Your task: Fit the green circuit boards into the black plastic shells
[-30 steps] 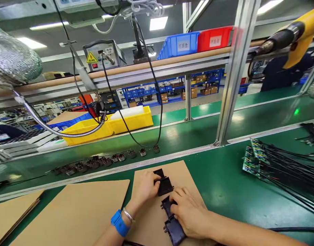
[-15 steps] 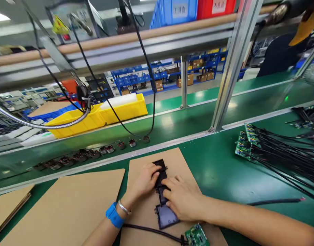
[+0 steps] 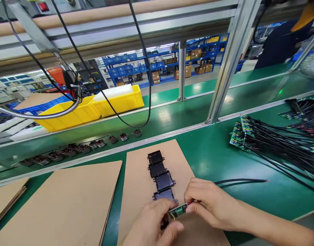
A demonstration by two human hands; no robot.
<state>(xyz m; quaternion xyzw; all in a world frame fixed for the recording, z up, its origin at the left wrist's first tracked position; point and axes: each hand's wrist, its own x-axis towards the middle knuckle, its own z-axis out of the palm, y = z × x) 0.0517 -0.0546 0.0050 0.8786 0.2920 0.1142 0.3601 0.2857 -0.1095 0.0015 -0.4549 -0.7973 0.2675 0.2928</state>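
Both hands hold a small green circuit board [image 3: 179, 210] above the lower part of a cardboard sheet [image 3: 136, 177]. My left hand [image 3: 154, 222] grips its left end between thumb and fingers. At its right end, my right hand [image 3: 210, 203] pinches the board where red and black wires join it. A black cable [image 3: 239, 180] runs out behind my right hand. Several black plastic housings lie in a column on the cardboard; the top one [image 3: 155, 157] is farthest away, and the lowest one [image 3: 164, 195] is just beyond my left fingers.
More cardboard [image 3: 67, 201] lies at left. Boards [image 3: 239, 136] with bundled black cables [image 3: 272, 147] are at right. Small round motor-like parts [image 3: 123, 136] line the ledge behind a metal rail. Yellow bins [image 3: 121, 102] stand farther back, and a person in dark clothing [image 3: 280, 44] is at upper right.
My hands have left the black housings, which now stand in a fuller column. The green board has been picked up from the cardboard's lower edge. The view has tilted down slightly.
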